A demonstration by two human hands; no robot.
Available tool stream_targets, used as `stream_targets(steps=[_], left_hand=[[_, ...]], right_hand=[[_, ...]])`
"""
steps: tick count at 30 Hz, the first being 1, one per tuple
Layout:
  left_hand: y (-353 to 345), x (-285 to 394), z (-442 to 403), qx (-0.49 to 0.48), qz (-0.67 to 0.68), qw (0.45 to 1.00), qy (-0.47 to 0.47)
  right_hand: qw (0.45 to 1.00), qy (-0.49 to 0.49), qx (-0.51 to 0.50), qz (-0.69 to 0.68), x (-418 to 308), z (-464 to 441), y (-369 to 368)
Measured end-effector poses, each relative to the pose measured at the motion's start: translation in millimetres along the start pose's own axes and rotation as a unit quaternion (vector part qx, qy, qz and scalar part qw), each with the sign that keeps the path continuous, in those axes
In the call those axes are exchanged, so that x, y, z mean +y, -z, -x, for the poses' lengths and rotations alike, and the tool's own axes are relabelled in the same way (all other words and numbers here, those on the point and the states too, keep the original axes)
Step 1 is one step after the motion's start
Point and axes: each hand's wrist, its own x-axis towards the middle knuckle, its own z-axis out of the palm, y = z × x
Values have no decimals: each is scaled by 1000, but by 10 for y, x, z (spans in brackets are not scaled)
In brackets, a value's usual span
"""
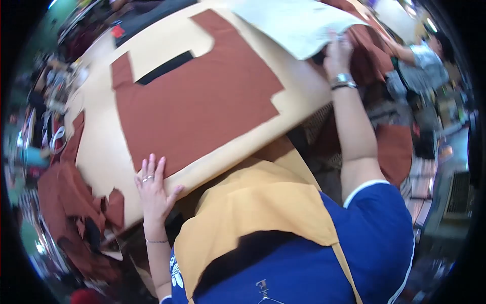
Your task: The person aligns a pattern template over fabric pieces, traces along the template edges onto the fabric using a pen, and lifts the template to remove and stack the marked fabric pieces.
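Note:
A rust-brown cut fabric panel [197, 106] with two strap-like ends lies flat on the pale table [98, 152]. My left hand [153, 190] rests open at the panel's near left corner, fingers spread on the cloth, a ring on one finger. Out to the right, my right hand [338, 54] grips the edge of a large pale sheet [291, 25]; motion blurs its fingers. The sheet's near edge hangs over the tabletop. A dark strip [164, 68] shows in the panel's cut-out.
More rust-brown fabric [76, 202] drapes at the table's left edge, and another pile [367, 48] lies beyond my right hand. Dark cloth [147, 20] and a small red item [118, 32] sit at the far side. A co-worker [422, 66] is at the right.

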Motion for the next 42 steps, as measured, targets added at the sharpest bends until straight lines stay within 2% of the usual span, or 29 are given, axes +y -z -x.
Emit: stream_targets(steps=[2,3,4,5,10,11,12,13,15,17,20,23,25,27,28,30,31,32,34,35,36,42], left_hand=[[12,21,33,1,1,1000,14],[26,26,44,-1,2,1000,14],[20,26,60,6,1,1000,15],[18,28,67,11,-1,1000,12],[228,18,-26,34,26,999,8],[256,-31,-121,76,92,993,12],[234,-128,-292,111,232,966,6],[214,-220,-486,145,367,919,-2],[419,-51,-858,173,588,788,54],[539,25,-1273,103,748,648,100],[343,-92,-1506,19,856,516,10],[68,-166,-1698,-74,928,356,-79],[507,67,-1341,72,839,539,-20],[404,-212,-1272,158,795,582,63],[163,-619,-1303,172,813,544,114],[265,-685,-1049,178,711,653,191],[303,-698,-943,180,651,702,225],[234,-739,-895,174,631,724,218],[-4,-824,-820,159,592,764,204],[-70,-861,-780,140,551,796,207],[-78,-844,-762,135,545,800,213],[40,-742,-744,113,493,824,255]], right_hand=[[997,76,2,14,-336,-249,-250],[987,143,-17,68,-628,-242,-403],[963,194,-3,185,-929,-208,-529],[950,248,-42,183,-939,-581,-495],[941,243,-153,177,-1579,-755,-932],[944,225,-183,159,-1635,-743,-1023],[946,200,-214,136,-1680,-731,-1105],[948,165,-247,110,-1685,-691,-1191],[947,85,-304,55,-1647,-616,-1347],[937,-4,-349,1,-1544,-503,-1485],[909,-106,-398,-70,-1390,-367,-1621],[880,-155,-433,-120,-1334,-198,-1572],[867,-168,-448,-135,-1307,-77,-1480],[880,-144,-441,-101,-1221,62,-1343],[896,-109,-427,-60,-1121,163,-1229],[921,-8,-380,87,-782,351,-983],[909,-15,-400,113,-541,437,-843],[897,-22,-419,139,-293,536,-705],[896,-140,-404,121,91,753,-484],[890,-152,-397,167,249,801,-392],[881,-164,-389,213,320,845,-339],[873,-117,-364,304,491,943,-246]])
